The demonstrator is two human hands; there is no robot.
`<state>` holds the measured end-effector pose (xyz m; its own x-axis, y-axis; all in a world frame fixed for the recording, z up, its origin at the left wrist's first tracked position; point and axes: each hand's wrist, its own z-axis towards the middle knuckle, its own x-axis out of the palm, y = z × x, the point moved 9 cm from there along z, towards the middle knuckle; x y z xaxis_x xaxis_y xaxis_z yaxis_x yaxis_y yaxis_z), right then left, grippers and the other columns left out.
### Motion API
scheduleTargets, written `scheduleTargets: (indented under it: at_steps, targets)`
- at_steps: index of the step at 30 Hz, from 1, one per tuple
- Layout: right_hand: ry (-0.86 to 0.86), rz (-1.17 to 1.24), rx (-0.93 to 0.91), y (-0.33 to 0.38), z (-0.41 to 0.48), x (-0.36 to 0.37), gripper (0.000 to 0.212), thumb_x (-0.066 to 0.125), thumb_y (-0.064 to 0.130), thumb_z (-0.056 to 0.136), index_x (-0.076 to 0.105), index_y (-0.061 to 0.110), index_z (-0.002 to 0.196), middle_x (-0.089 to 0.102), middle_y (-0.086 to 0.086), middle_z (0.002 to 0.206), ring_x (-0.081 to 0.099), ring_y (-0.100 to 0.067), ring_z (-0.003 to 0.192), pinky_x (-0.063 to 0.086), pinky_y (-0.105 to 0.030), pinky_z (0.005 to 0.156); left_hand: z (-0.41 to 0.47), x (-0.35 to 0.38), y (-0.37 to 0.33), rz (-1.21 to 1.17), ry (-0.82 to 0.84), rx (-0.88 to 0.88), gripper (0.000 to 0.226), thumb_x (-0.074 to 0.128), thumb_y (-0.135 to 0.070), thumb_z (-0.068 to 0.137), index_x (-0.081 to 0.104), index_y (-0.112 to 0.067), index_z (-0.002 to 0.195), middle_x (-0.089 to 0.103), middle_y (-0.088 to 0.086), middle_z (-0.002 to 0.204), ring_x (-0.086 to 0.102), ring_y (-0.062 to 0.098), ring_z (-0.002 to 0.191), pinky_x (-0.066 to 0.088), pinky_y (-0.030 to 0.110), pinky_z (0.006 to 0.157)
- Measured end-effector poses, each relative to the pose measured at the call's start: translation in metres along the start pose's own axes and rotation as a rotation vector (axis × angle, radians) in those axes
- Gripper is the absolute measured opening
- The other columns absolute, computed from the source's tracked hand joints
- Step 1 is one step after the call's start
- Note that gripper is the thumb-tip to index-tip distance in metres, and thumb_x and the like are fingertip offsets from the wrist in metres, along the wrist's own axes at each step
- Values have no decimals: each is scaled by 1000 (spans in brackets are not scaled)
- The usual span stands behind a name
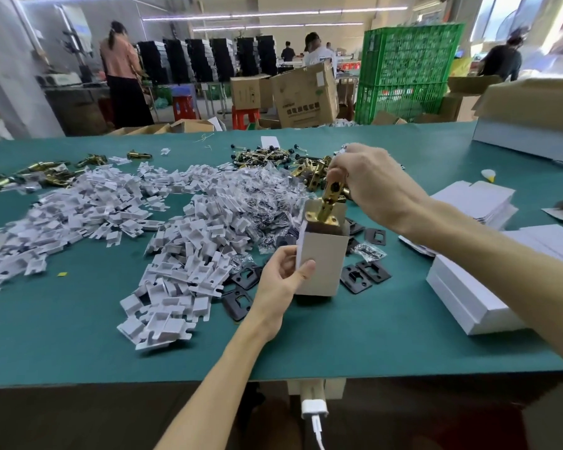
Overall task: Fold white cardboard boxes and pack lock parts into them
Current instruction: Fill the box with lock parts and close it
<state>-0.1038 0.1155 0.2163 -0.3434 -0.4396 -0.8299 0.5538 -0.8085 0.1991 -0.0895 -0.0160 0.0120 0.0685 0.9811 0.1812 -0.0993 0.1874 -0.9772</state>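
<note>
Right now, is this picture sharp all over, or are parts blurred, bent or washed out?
Head view: left hand, right hand, white box and brass latch are sharp; upper-right windows blow out in glare; white pile smears at the left edge; left pillar leans from wide-lens distortion.

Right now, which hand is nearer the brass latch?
Right. The right hand grips the latch by its top, above the box; the left hand is lower, holding that box.

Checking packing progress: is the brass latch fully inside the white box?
No, the brass latch held by the right hand sticks up out of the white box.
</note>
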Motion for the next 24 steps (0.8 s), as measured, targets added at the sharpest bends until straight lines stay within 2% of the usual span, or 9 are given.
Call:
scheduleTargets:
  at_steps: [4,7,10,13,17,21,24]
  targets:
    - [84,0,-9,10,-5,17,19,57,15,104,72,4,105,63,-5,100,60,-21,84,52,-38,80,0,2,2,-22,28,-5,41,79,-21,86,60,-15,122,77,0,117,70,14,111,57,27,88]
    - [104,-32,-21,17,-3,21,19,57,15,105,71,3,101,65,-8,103,63,-26,86,55,-47,81,1,-1,1,-35,14,0,47,82,-22,84,63,-20,127,76,-3,120,69,14,113,56,28,93]
    - [82,-43,-15,17,-1,20,18,57,12,104,71,2,100,65,-9,104,63,-27,86,55,-49,80,1,-2,0,-92,10,6,51,83,-24,80,65,-19,128,75,-1,123,69,17,117,56,30,98]
    - [96,-69,-39,20,-2,22,15,60,12,103,72,4,99,67,-8,104,63,-22,86,56,-42,80,1,2,1,-88,41,0,51,84,-24,77,67,-19,126,76,-1,121,70,14,114,56,25,91]
    - [170,-128,-161,38,-10,39,14,63,21,100,76,14,99,72,0,102,55,-16,92,43,-31,85,1,8,2,-54,98,-7,48,85,-14,79,69,-16,124,78,-1,116,72,11,108,56,18,84]
    - [197,-243,-175,42,-13,55,14,63,32,100,72,23,96,70,5,95,48,-16,97,28,-33,88,1,6,3,-88,96,-21,50,87,-18,77,70,-11,123,78,4,116,73,14,107,56,21,83]
    - [236,-275,-171,43,-17,63,13,64,26,99,58,29,88,48,9,78,35,-17,90,18,-37,86,1,6,5,-78,103,-30,42,86,-15,81,72,-13,120,79,4,114,74,14,105,56,21,82]
